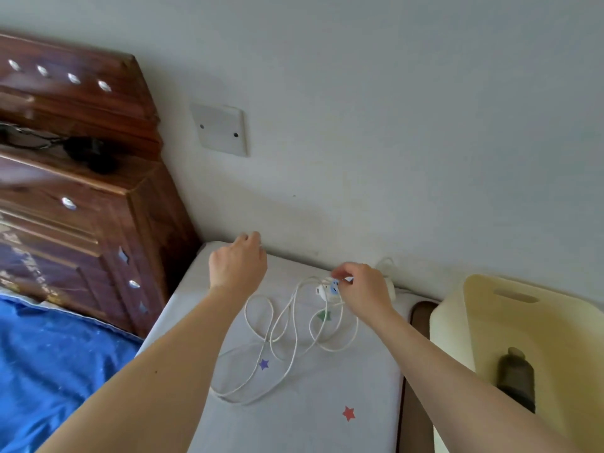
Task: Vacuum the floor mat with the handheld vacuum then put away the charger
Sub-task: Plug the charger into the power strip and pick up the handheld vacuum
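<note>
So the charger (327, 289) is sitting on a white padded surface (327, 420) with little star prints, pushed up against the wall (392, 125), with its white cable (287, 338) sprawled out in loose loops toward me. One charger block, one cable as far as I can tell, though the loops cross so much it's hard to be sure it's a single run.

Right hand (364, 291) has its fingertips pinched together on the small white block with the blue bit. Left hand (238, 263) is up near the wall edge, fingers curled in. There might be a strand of cable in there, but I honestly can't tell.

Handling-wise I'd guess it's super light, and the cord looks thin and floppy, so it'll tangle and drag if you just lift the block. Best bet is probably to hold the hard plug body and gather the loops with the other hand.

Three star stickers visible (purple, green, red). There's one cream bin (523, 322) on the right with a dark, bottle-shaped thing (516, 377) inside, maybe the vacuum, can't say.
</note>
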A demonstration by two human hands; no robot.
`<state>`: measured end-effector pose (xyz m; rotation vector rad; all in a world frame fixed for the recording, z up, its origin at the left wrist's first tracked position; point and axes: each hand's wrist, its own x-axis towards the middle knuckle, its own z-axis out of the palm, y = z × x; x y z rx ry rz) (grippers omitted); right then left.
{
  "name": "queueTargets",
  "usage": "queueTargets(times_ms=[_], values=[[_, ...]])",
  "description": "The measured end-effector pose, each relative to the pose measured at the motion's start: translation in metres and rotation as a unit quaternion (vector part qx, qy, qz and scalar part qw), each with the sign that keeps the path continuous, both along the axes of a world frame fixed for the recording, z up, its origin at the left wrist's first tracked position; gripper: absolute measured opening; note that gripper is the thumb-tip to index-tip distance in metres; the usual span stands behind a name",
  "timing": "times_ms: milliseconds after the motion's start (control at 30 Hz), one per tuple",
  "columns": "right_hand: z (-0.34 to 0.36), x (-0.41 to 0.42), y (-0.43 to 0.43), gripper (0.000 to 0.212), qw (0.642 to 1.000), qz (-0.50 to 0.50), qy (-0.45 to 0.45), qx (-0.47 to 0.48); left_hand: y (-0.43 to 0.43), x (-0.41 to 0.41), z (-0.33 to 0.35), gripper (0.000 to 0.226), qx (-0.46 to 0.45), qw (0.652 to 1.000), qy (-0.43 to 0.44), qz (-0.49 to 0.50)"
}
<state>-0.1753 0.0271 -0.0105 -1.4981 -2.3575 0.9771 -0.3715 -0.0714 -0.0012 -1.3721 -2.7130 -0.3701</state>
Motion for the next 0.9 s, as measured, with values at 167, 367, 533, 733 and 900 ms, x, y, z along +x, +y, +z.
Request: queueTargets(times_ms=[167,367,533,733,900], values=[[0.044,-0.014,-0.002,0.025,0.95,-0.104,0.172,-0.24,-0.008,0.017,0.034,0.017,0.087,0.995,-0.009,-0.049],[0.088,-0.011,-0.011,0.021,0.811,-0.199,0.357,-0.418,-0.016,0.051,0.06,0.012,0.091,0.985,-0.055,-0.138],[0.105,0.006,-0.008,0.008,0.754,-0.222,0.445,-0.429,-0.024,0.069,0.07,0.033,0.074,0.976,-0.147,-0.145],[0.083,0.034,-0.005,0.026,0.927,-0.191,0.234,-0.223,-0.028,0.06,0.047,0.023,-0.197,0.937,-0.287,-0.038],[0.039,0.058,0.001,0.018,0.968,-0.194,0.086,-0.135,-0.061,0.05,0.003,0.016,-0.369,0.913,-0.171,-0.014]])
